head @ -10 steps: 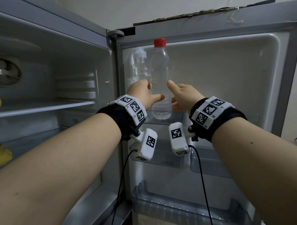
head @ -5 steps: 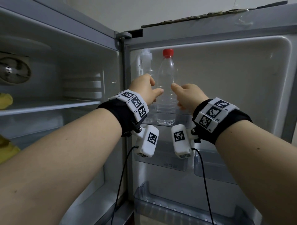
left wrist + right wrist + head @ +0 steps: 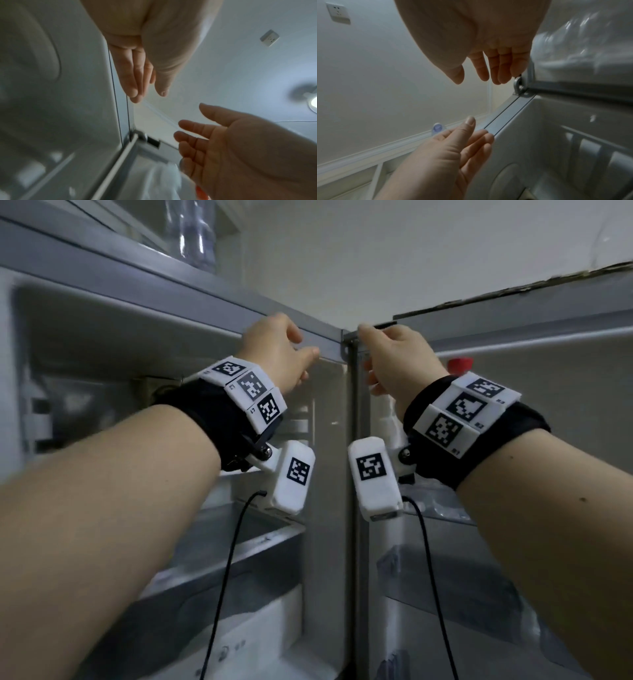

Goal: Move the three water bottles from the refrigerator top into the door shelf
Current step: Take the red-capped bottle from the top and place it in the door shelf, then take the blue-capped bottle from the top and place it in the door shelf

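Observation:
One clear water bottle [image 3: 191,231] stands on the refrigerator top [image 3: 102,251] at the upper left, only its lower part in view. In the door shelf stands a red-capped bottle [image 3: 460,363], mostly hidden by my right wrist. A white-capped bottle [image 3: 390,414] shows beside it. My left hand [image 3: 306,344] and right hand [image 3: 366,347] are raised side by side at the fridge's top front edge near the door hinge [image 3: 352,337]. Both are empty, fingers relaxed and straight in the wrist views: left hand [image 3: 149,94], right hand [image 3: 476,81].
The open door [image 3: 513,344] stands on the right and the fridge's inner compartment [image 3: 102,354] with its shelves [image 3: 239,542] on the left. Lower door bins [image 3: 445,577] hang below my right arm. A wall socket [image 3: 337,12] is on the wall behind.
Both hands have left the red-capped bottle in the door shelf and risen to the fridge's top edge. The head view has tilted up and left, showing a bottle on top.

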